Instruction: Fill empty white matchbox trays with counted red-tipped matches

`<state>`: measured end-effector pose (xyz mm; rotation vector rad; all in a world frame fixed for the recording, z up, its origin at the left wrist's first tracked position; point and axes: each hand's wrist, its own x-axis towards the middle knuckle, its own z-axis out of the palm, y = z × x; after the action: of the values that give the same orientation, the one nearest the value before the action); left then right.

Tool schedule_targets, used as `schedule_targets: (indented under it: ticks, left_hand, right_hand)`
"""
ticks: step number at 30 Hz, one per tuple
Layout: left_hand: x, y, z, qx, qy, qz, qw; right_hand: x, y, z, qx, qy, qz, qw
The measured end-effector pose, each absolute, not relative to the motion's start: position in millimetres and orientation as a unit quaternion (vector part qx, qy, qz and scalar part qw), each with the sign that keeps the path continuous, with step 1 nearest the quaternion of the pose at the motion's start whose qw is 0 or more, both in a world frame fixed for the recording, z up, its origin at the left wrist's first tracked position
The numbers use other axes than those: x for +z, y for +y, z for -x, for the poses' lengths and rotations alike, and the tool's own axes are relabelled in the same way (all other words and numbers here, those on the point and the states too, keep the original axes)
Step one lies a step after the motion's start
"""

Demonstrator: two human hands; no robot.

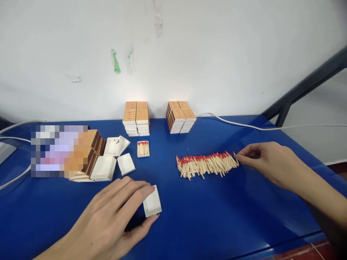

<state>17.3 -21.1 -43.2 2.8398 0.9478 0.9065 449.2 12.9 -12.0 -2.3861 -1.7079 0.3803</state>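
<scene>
My left hand (116, 213) grips a small white matchbox tray (153, 202) between thumb and fingers at the table's front. No matches show inside that tray. At the right end of a long heap of red-tipped matches (207, 163), my right hand (267, 162) is closed in a pinch, with a match (234, 153) at its fingertips. How much of that match is between the fingers is hard to see. Beyond my left hand lies a tray filled with matches (143, 148), heads facing the wall.
White trays (126, 164) lie left of the filled one, beside brown matchbox covers (93, 144). Two stacks of matchboxes, a left stack (136, 119) and a right stack (180, 117), stand by the wall. A white cable (241, 124) crosses the blue table (195, 220) at the back.
</scene>
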Motion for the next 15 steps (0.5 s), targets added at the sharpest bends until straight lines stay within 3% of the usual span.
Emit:
schedule_targets:
  ticks: [15]
  left_hand:
    - [-42.6,-21.1,-17.7,0.279,0.300,-0.912,0.009]
  right_hand:
    - [15.4,17.0,-435.9,0.185,-0.618,0.759,0.089]
